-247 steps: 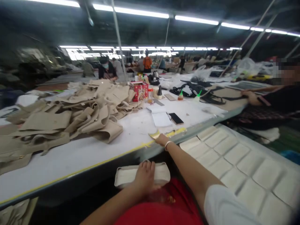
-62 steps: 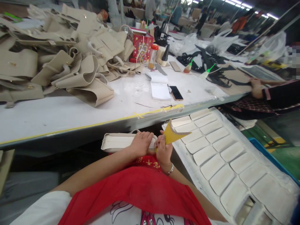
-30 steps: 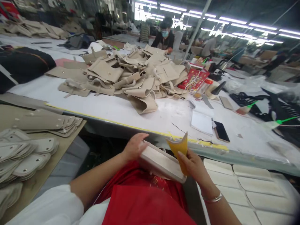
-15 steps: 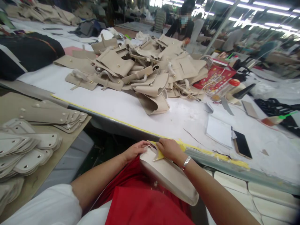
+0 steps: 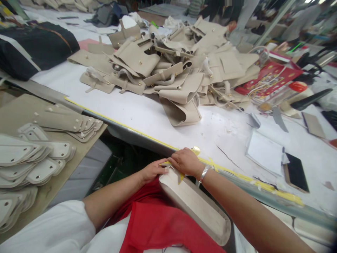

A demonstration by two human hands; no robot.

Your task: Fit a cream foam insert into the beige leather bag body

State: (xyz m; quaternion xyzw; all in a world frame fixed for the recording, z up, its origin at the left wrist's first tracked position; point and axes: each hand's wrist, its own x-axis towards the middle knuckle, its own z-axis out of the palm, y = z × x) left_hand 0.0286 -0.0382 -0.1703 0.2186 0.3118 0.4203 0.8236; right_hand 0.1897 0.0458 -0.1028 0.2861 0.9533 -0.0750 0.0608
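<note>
A long beige bag piece [image 5: 196, 205] with rounded ends lies slanted across my lap, its far end up by the table edge. My left hand [image 5: 152, 171] pinches that far end at its left corner. Closed over the same end, my right hand [image 5: 185, 161] grips a yellow strip [image 5: 181, 178], which sticks out below the fingers and also shows toward my left fingertips. Whether the strip is tape or cloth I cannot tell. The right fingers hide where strip and bag piece meet.
A heap of beige bag parts [image 5: 181, 70] covers the table's middle. Stacked straps [image 5: 39, 168] lie on a board at left. A black bundle [image 5: 37, 49], red bag [image 5: 271, 79], paper [image 5: 265, 151] and phone [image 5: 297, 172] are on the table. Yellow tape [image 5: 118, 124] lines its edge.
The view has tilted down and shifted left. My right hand has turned slightly over the far end, and the bag piece shows more of its flat long face.
</note>
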